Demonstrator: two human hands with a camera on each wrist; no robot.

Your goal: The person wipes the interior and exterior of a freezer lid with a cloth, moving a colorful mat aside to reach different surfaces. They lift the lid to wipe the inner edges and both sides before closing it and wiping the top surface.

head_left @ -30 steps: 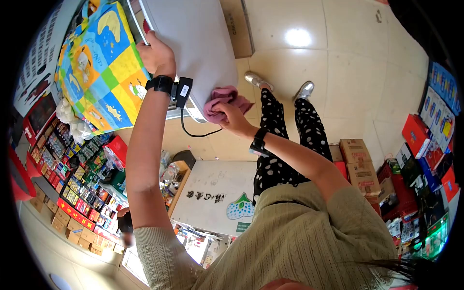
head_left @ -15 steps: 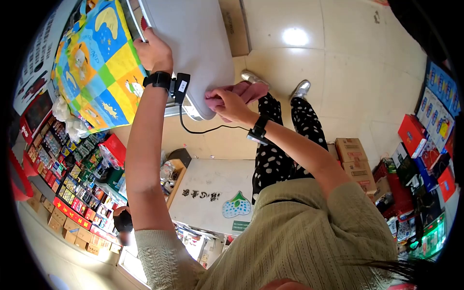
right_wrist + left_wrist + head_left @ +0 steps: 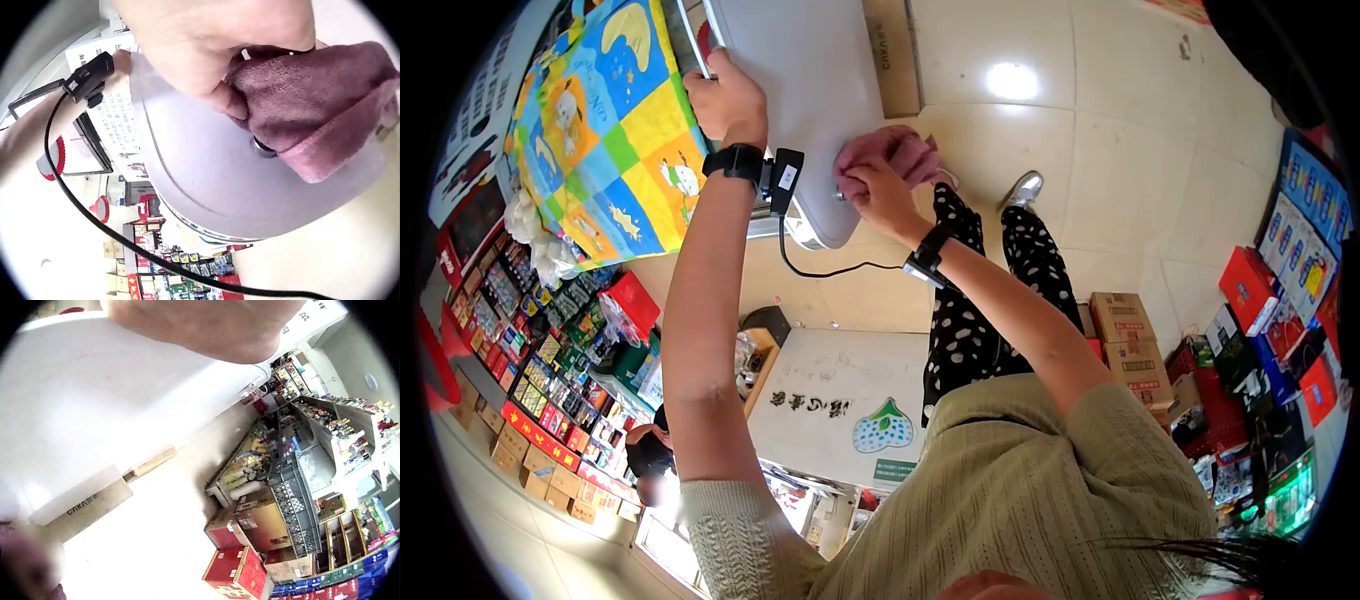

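A mauve cloth [image 3: 900, 155], bunched up, is gripped in my right hand [image 3: 887, 198]. In the right wrist view the cloth [image 3: 312, 100] hangs in folds over a light-grey panel [image 3: 206, 162] with a rounded corner, close beside a small round metal lock [image 3: 262, 147]. My left hand [image 3: 730, 97] holds the panel's far edge by a white rail [image 3: 693, 38]; its fingertips are partly hidden. In the left wrist view, part of this hand [image 3: 212, 325] fills the top, above the panel [image 3: 94, 394].
A yellow and blue patterned cover [image 3: 610, 140] lies left of the panel. A black cable [image 3: 820, 273] runs between my wrists. A flat cardboard box [image 3: 892, 60] stands beyond the panel, and stacked cartons [image 3: 1135, 350] on the right. Another person [image 3: 650, 450] is at lower left.
My right hand shifts the cloth over the panel's near corner, out past the edge and back, bunching it higher, and the lock now shows. The left hand stays at the edge.
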